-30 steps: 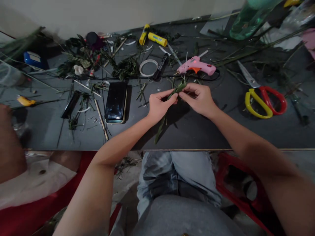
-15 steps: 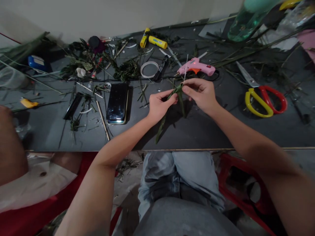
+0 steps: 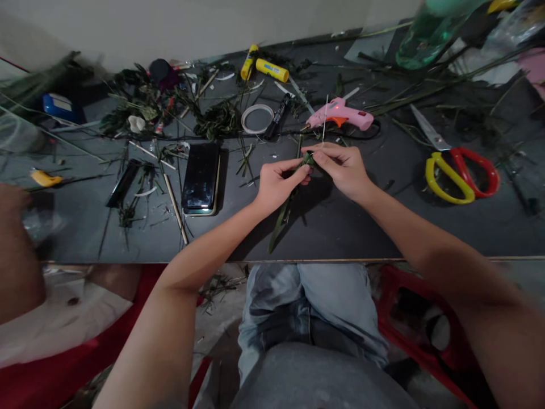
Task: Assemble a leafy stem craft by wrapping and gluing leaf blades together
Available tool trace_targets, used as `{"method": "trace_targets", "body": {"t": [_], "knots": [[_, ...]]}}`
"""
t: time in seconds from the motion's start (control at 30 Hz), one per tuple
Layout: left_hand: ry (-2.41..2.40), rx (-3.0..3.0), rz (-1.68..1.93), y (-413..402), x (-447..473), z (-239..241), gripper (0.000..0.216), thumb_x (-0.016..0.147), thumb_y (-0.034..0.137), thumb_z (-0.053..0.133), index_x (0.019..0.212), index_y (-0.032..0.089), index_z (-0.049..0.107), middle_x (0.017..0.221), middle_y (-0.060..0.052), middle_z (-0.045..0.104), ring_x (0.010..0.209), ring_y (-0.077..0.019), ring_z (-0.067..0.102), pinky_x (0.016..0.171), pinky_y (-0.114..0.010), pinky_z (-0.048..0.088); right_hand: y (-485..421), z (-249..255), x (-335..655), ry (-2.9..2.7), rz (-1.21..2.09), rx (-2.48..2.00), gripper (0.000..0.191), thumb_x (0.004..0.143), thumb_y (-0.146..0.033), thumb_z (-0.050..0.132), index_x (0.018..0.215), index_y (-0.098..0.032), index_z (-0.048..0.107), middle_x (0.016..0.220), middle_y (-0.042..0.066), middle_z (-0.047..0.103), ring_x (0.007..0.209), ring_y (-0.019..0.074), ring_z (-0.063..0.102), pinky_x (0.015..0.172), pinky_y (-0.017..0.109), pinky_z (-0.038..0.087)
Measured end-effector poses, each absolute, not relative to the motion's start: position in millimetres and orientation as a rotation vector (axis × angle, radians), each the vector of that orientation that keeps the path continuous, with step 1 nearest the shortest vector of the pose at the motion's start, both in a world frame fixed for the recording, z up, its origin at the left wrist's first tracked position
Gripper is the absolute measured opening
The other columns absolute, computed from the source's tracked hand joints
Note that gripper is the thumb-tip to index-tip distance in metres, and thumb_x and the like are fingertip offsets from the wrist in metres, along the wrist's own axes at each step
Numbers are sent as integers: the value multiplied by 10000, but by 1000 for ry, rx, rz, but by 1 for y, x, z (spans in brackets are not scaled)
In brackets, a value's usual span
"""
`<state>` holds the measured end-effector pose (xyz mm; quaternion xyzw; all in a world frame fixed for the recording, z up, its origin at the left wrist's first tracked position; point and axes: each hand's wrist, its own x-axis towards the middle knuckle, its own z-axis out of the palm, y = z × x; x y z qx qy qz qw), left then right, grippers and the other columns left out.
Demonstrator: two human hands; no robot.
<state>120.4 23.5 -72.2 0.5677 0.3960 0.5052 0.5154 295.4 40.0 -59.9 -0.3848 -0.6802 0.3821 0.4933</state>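
- The long green leaf (image 3: pixel 279 227) is over the desk (image 3: pixel 361 238), near its front edge, between the person and the pink glue gun (image 3: pixel 340 115).
- The left hand (image 3: pixel 279 184) grasps the leaf between thumb and fingers close to its upper end; the lower part slants down past that hand toward the person.
- The right hand (image 3: pixel 343 170) has thumb and forefinger pinched together at the leaf's upper end, fingertips near those of the left.
- A thin pale stick (image 3: pixel 324 133) rises from the right fingertips; whether they grip it or only touch it, I cannot tell.
- The leaf looks very light and bendy, likely smooth, and apt to crease or split along its length if pulled hard.
- The best hold seems to be a gentle pinch at the upper end, with the tail left to hang loose.
- The stick looks slim enough to bend or snap, so it is probably best held low, near the leaf.
- The scissors (image 3: pixel 440 142) lie well apart, to the right.
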Motion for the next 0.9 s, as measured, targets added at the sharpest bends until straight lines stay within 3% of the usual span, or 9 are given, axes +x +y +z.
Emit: {"method": "trace_targets", "body": {"t": [0.17,0.37,0.57,0.73,0.9], "knots": [[1002,1353,1255,27,121,-73,357,803,477,779,972,163,809,784,-26,778,648,-87,707,657,-222,612,37,-65,293,-1574,789,-1096,423,742,-606,821,867,-202,818,798,45,763,678,170,669,626,306,521],[1047,1339,1316,30,120,-74,298,828,436,768,940,161,797,789,-33,784,663,-106,719,664,-241,621,40,-60,298,-1635,926,-1146,310,739,-483,847,761,-179,794,696,34,721,570,122,569,539,272,438],[1052,1382,1293,34,116,-75,306,835,445,760,911,150,794,768,-40,772,687,-122,729,692,-263,627,47,-56,310,-1806,1193,-1118,300,689,-457,887,716,-179,776,658,32,700,573,134,578,555,289,472],[1004,1433,1231,33,116,-72,381,844,502,743,1007,162,801,819,-42,789,688,-106,721,693,-252,622,44,-57,304,-1589,948,-1091,295,747,-464,857,870,-202,802,827,50,754,705,163,660,654,311,538],[958,1493,1209,29,119,-73,429,844,529,729,1052,160,797,827,-38,796,672,-92,715,686,-233,613,37,-59,294,-1495,754,-1078,278,813,-497,799,815,-219,809,794,43,754,686,170,665,646,324,543]]}}
